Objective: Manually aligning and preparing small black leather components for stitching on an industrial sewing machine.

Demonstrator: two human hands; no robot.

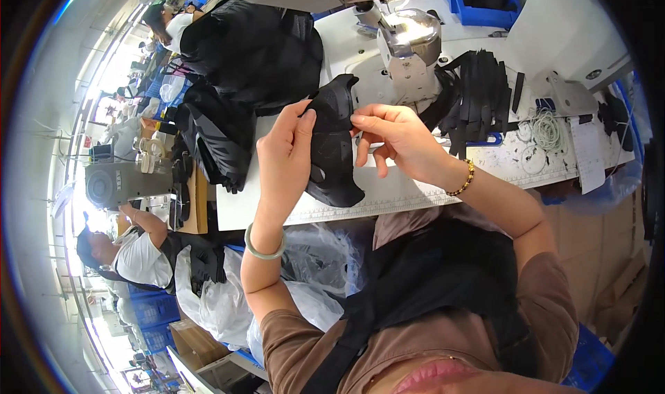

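As fingers [372, 124] hold black piece [331, 157], ruled table edge [405, 203] near, machine [410, 74] beyond.

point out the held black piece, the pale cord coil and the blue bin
Black piece [331, 150]: head view, its middle
Pale cord coil [548, 132]: head view, its strands
Blue bin [479, 18]: head view, near wall

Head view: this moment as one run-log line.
left hand: grips black curved fabric piece | right hand: at its right edge | beyond: sewing machine | rightward: black strips, pale cord coil
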